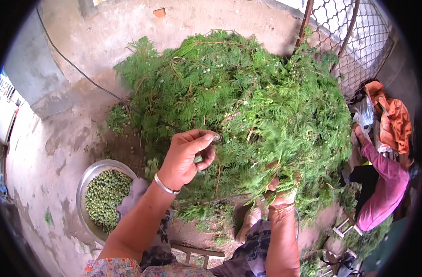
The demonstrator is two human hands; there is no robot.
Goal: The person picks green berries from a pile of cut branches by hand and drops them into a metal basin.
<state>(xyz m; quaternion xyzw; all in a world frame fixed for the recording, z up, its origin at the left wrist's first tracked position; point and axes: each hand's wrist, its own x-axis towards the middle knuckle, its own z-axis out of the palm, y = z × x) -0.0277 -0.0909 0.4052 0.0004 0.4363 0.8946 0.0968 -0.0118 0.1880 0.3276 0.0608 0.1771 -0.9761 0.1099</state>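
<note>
In the head view my left hand, with a bangle at the wrist, is raised in front of the leafy heap with its fingers curled and thumb and forefinger pinched. Anything between those fingertips is too small to make out. My right hand is closed around the stem end of a green evergreen branch, whose feathery foliage partly covers the fingers. Behind both hands rises a large heap of cut evergreen branches dotted with small pale cones. At my left, a round metal basin holds many small green cones.
A person in a pink sleeve sits at the heap's right side, near an orange cloth. Wire mesh leans against the wall behind. A dark cable runs down to the heap. Below me is a low stool.
</note>
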